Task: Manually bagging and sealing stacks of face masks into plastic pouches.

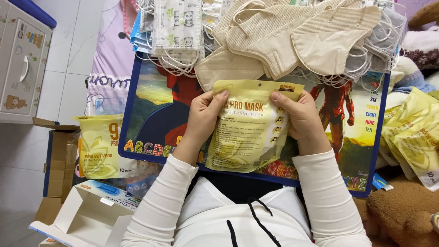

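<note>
Both hands are clamped on one yellow pouch (pixel 249 128), left hand (pixel 201 116) pinching its upper left edge with the thumb on top, right hand (pixel 299 116) gripping the upper right corner the same way; held like that, the printed face is turned up toward the wearer and the mouth points away, toward the masks; the pouch hangs just above a picture board (pixel 151 98) that lies across the lap and serves as a work surface. Out past the thumbs, a heap of beige masks (pixel 292 39) is fanned over the board's far edge, at least four countable, with a stack of white patterned masks (pixel 176 29) on the left and grey masks (pixel 382 41) on the right, too tangled to count; one more full yellow pack (pixel 98 146) sits to the left; several empty pouches (pixel 411 132) are piled on the right; an open carton (pixel 87 212) lies bottom left.
</note>
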